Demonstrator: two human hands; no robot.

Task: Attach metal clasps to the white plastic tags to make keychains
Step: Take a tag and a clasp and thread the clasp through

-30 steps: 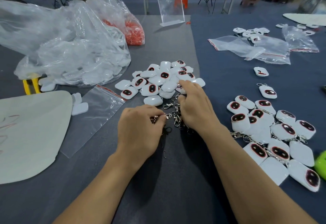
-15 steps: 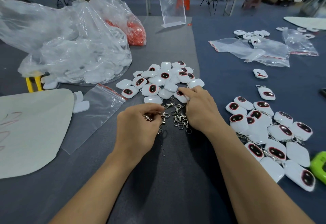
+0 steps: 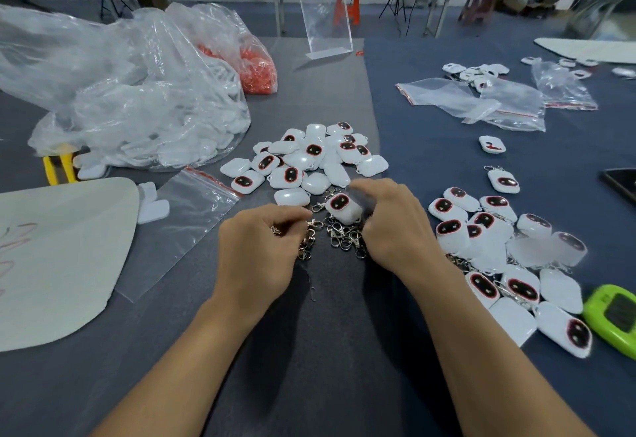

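Observation:
My left hand (image 3: 261, 250) pinches a metal clasp (image 3: 311, 226) between thumb and fingers, and more of it hangs down beside the hand. My right hand (image 3: 392, 226) holds one white plastic tag (image 3: 342, 207) with a dark red-rimmed oval, lifted just above a small heap of loose metal clasps (image 3: 346, 238). Behind both hands lies a pile of bare white tags (image 3: 306, 161). To the right sits a group of tags with clasps on them (image 3: 495, 250).
A large crumpled clear bag (image 3: 130, 99) with white parts and a bag of orange pieces (image 3: 258, 71) fill the back left. An empty zip bag (image 3: 186, 216) and a pale board (image 3: 58, 257) lie left. Zip bags (image 3: 481, 102) sit back right, a green device (image 3: 616, 316) at the right edge.
My right hand has picked one tag out of the pile and drawn it back toward me. My left hand has stayed over the clasps, still pinching one.

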